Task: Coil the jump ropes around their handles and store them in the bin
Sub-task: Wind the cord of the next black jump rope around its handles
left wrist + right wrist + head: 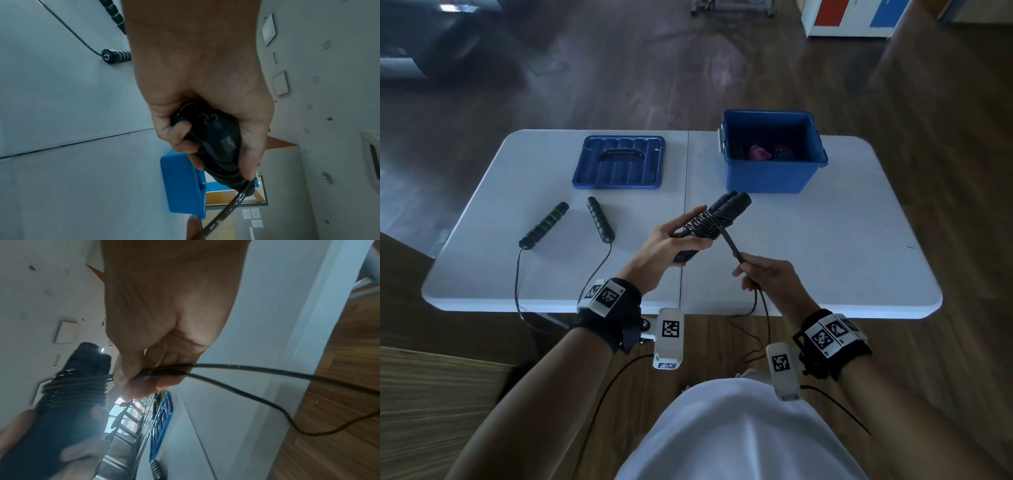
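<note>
My left hand (674, 240) grips a pair of black jump-rope handles (717, 214) held together above the table, with several turns of rope wound round them (78, 382). My right hand (760, 274) pinches the doubled black rope (732, 246) just below the coil; the slack (267, 395) hangs off the table's near edge. A second jump rope lies on the left of the table, its two black handles (544, 224) (601, 219) apart and its cord (517, 284) looping over the edge. The blue bin (770, 150) stands open at the back right with coloured things inside.
The bin's blue lid (619, 162) lies flat at the back left of the white folding table (842, 240). Wooden floor surrounds the table. A wooden surface sits low at my left.
</note>
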